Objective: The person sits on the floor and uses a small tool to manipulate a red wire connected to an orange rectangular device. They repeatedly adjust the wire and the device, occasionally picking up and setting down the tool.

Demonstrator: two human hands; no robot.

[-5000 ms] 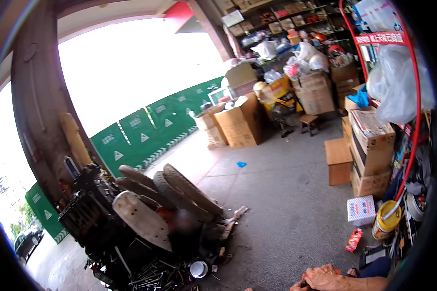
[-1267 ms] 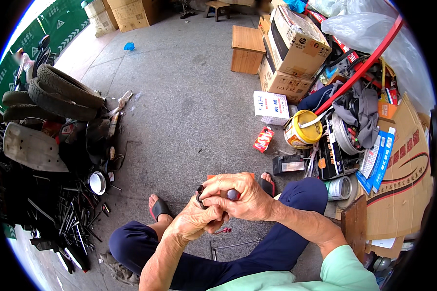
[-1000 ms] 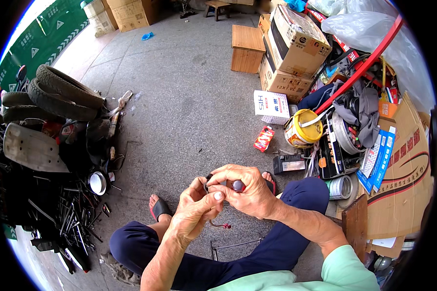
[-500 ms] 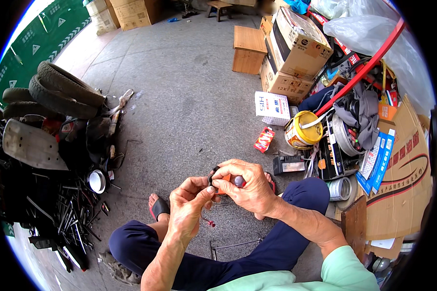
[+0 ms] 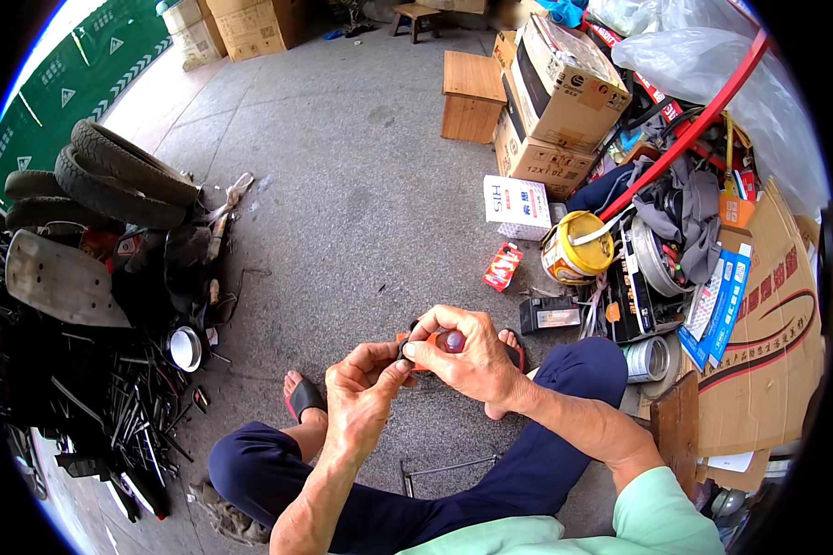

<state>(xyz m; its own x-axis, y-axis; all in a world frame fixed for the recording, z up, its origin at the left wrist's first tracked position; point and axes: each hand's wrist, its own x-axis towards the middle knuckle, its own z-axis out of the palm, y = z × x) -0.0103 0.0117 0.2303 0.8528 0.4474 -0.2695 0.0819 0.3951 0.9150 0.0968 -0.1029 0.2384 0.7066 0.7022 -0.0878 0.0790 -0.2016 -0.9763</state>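
Note:
My two hands meet in front of my knees. My left hand (image 5: pixel 359 379) is closed, thumb and fingers pinching a small black part (image 5: pixel 404 349) whose kind I cannot make out. Thumb and forefinger of my right hand (image 5: pixel 472 359) press on the same part from the other side. A rounded, dark reddish handle end (image 5: pixel 452 341), like that of a screwdriver, pokes out of my right hand; its shaft is hidden. Behind the fingers shows a bit of an orange piece (image 5: pixel 420 368), mostly covered.
A thin metal rod frame (image 5: pixel 449 465) lies on the floor between my legs. Tyres (image 5: pixel 125 166) and a heap of loose tools (image 5: pixel 143 421) are at left. At right stand a yellow-lidded bucket (image 5: pixel 578 250), a black battery-like block (image 5: pixel 550 315), cartons (image 5: pixel 565 92) and a wooden stool (image 5: pixel 472 92).
The reddish handle end has tilted, showing more of its round tip. A small red piece that hung below my left hand is out of sight. Both hands keep nearly the same place.

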